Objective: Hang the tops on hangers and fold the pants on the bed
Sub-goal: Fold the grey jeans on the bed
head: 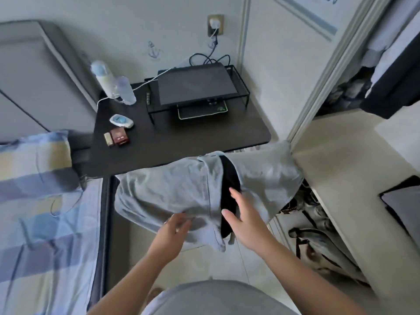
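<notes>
A light grey top (170,192) is spread out in the air in front of me, between the dark side table and my body, its far end reaching the wardrobe frame. A black band (229,178) runs down its middle; whether it is a hanger or cloth is unclear. My left hand (176,226) is at the top's lower edge with fingers loosely bent, touching the fabric. My right hand (241,214) is flat and straight-fingered against the black band. The bed (45,223) with a blue, yellow and white checked sheet lies to the left.
A dark side table (181,142) holds a tablet on a wire stand (195,87), two bottles (113,83) and small boxes. A charger cable runs from the wall socket (215,25). The open wardrobe (341,155) on the right shows hanging clothes and bags below.
</notes>
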`<act>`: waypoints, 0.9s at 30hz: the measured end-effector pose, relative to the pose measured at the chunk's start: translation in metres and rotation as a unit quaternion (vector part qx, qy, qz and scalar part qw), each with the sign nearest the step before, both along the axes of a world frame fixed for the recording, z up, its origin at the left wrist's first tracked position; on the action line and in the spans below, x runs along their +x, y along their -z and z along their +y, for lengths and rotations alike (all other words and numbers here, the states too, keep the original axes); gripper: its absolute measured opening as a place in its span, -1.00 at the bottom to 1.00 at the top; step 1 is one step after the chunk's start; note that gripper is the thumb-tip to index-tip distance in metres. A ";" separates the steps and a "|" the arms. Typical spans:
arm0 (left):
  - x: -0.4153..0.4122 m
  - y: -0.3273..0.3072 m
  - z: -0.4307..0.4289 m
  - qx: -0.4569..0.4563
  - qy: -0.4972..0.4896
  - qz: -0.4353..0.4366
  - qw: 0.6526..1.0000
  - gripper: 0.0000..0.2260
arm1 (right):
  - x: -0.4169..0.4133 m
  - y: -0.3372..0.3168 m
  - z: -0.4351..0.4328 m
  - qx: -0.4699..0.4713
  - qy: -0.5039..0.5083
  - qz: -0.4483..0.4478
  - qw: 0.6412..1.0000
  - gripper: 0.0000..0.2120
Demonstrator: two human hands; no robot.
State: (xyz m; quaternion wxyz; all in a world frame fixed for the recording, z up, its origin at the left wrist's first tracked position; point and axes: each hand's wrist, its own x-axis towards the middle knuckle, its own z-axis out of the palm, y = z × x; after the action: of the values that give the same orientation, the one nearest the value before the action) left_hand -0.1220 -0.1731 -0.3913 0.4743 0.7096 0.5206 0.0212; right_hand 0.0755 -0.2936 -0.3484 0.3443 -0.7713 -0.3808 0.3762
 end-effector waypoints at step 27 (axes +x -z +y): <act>-0.123 -0.063 0.106 0.076 -0.003 -0.005 0.997 -0.49 | -0.086 -0.076 0.066 0.150 0.170 -0.138 0.964 -0.55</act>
State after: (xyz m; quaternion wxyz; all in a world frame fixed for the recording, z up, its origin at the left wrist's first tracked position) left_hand -0.2450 -0.0667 -0.3279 0.4219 0.7419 0.5170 0.0652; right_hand -0.0106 -0.2274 -0.2723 0.4594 -0.8085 -0.3400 0.1406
